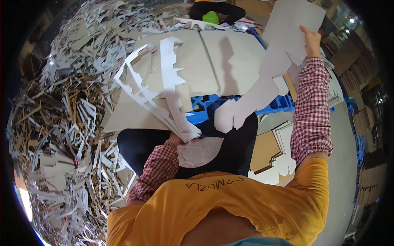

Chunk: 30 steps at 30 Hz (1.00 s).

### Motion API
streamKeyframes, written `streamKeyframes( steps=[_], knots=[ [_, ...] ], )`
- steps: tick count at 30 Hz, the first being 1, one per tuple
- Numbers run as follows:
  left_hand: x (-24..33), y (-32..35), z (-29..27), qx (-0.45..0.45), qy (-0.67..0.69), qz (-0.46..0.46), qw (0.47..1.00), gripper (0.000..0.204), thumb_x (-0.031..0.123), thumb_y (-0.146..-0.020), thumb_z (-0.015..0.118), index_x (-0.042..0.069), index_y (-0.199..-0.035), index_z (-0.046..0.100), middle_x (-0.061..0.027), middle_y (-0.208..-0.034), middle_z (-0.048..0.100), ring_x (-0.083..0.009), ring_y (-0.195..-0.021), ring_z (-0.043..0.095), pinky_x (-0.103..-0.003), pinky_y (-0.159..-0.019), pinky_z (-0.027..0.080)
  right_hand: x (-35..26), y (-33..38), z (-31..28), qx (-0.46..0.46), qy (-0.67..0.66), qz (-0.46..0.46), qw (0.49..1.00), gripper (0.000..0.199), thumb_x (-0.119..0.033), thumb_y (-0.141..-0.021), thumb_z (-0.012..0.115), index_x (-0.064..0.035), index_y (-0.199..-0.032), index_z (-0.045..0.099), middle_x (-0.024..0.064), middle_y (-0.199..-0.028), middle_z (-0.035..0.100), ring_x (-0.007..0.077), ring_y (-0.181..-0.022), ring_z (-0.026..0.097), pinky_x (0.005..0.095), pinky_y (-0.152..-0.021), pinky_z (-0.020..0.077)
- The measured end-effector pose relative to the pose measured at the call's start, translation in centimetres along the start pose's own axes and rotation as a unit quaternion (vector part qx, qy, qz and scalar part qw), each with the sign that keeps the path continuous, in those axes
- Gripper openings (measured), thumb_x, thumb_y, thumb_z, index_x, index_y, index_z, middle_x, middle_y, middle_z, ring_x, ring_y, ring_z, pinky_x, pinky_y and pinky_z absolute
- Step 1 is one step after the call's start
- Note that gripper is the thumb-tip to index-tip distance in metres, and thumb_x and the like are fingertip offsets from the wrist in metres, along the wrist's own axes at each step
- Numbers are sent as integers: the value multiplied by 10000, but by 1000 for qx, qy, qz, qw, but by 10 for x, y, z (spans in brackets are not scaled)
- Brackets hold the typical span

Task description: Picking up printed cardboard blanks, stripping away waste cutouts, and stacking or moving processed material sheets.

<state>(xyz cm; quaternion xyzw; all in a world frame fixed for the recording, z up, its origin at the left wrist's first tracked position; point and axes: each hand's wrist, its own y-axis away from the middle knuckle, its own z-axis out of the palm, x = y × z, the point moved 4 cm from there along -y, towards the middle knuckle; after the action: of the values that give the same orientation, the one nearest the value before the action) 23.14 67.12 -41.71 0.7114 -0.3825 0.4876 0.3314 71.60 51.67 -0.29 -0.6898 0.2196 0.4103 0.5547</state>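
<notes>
My right hand (312, 42), raised at the upper right, grips a large white die-cut cardboard blank (283, 37) by its right edge. From there the blank hangs down and left, its lower end (246, 104) above my lap. Low over my left thigh, my left hand (176, 138) is closed on strips of white cardboard trim (167, 67). Those strips stand up and fan out, with jagged inner edges. The trim covers most of the left fingers. Blank and trim are apart from each other.
Flat grey cardboard sheets (193, 53) lie before me on a blue plastic pallet (273, 104). A tall heap of cardboard scraps (78, 106) fills the left side. Cut cardboard pieces (266, 151) lie right of my leg. Cardboard stacks (353, 76) line the far right. Another person's legs (217, 10) show at the top.
</notes>
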Motion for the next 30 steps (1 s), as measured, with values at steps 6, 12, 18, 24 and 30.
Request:
streamKeyframes(
  steps=[6, 12, 18, 24, 30],
  knots=[
    [117, 34, -5, -260, 97, -141, 950, 243, 147, -798, 459, 42, -1017, 478, -47, -847, 548, -151, -693, 528, -252, -602, 436, -41, 16, -10, 10, -67, -28, 997, 396, -170, -662, 642, 83, -940, 518, 71, -828, 546, 131, -739, 503, 244, -662, 394],
    [302, -68, -100, 19, 38, 174, 984, 424, 320, -804, 475, -1, -1080, 456, -56, -916, 539, -102, -809, 501, -232, -689, 397, -107, 35, 26, -86, -133, -50, 986, 308, -186, -689, 616, 55, -877, 573, 65, -830, 578, 119, -763, 530, 231, -705, 398],
    [333, -107, -98, 9, 297, 183, 937, 433, 356, -824, 418, 10, -1085, 428, -71, -1021, 492, -140, -925, 460, -267, -804, 362, -184, 108, 99, -236, -290, -98, 922, 382, -90, -675, 602, 26, -1018, 481, 87, -934, 535, 162, -825, 510, 267, -733, 412],
    [333, -72, -98, 177, 260, 214, 925, 450, 364, -835, 392, -14, -1078, 411, -79, -1063, 472, -168, -953, 452, -291, -834, 358, -122, 139, 78, -295, -195, -138, 925, 588, -405, -706, 581, 12, -1097, 445, 59, -879, 562, 94, -792, 512, 215, -681, 390],
    [453, -58, -114, 149, 338, 232, 900, 358, 291, -847, 397, -1, -1047, 454, -71, -1069, 485, -155, -981, 438, -292, -852, 345, -67, 269, 34, -329, -255, 59, 907, 705, -484, -664, 590, -19, -1150, 377, 24, -827, 528, 56, -721, 461, 189, -584, 365]
  ],
)
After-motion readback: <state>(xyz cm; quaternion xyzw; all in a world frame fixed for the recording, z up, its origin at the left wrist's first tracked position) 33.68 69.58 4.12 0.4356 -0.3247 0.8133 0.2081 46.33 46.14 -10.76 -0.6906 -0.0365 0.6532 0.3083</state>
